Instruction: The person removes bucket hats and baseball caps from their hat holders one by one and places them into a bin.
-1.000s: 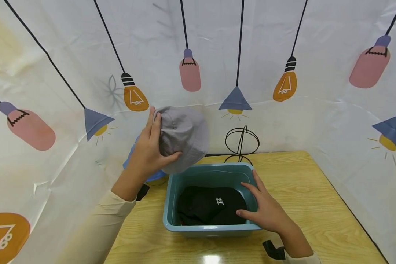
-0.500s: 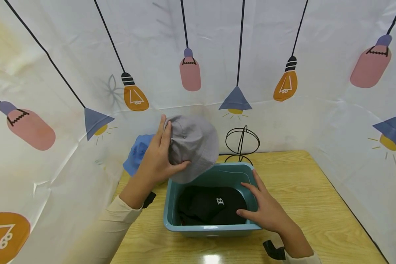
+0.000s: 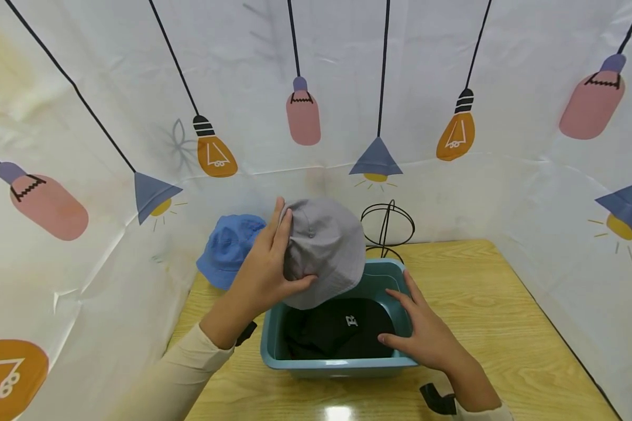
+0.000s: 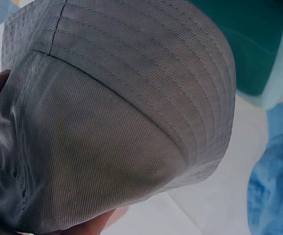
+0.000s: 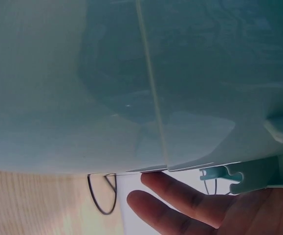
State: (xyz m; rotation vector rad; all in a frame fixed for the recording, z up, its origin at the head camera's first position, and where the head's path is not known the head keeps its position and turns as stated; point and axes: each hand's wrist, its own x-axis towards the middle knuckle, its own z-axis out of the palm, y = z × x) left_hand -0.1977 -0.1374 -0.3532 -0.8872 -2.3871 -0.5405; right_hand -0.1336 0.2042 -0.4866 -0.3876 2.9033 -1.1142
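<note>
My left hand holds a grey bucket hat by its crown, thumb on the near side and fingers on the far side. The hat is tilted and overlaps the back left of a teal plastic bin in the head view; its stitched brim fills much of the left wrist view. Inside the bin lies a black cap with a white letter on it. My right hand rests over the bin's right rim with spread fingers, thumb and one finger reaching inward; two fingers show beside the bin in the right wrist view.
A blue bucket hat sits at the back left of the wooden table. Behind the bin stands a black wire stand. A white sheet printed with lamps hangs around the table's back and sides.
My left hand has carried the grey bucket hat right and down, from the bin's back left to over the bin, uncovering the blue hat. The right hand and bin stay put.
</note>
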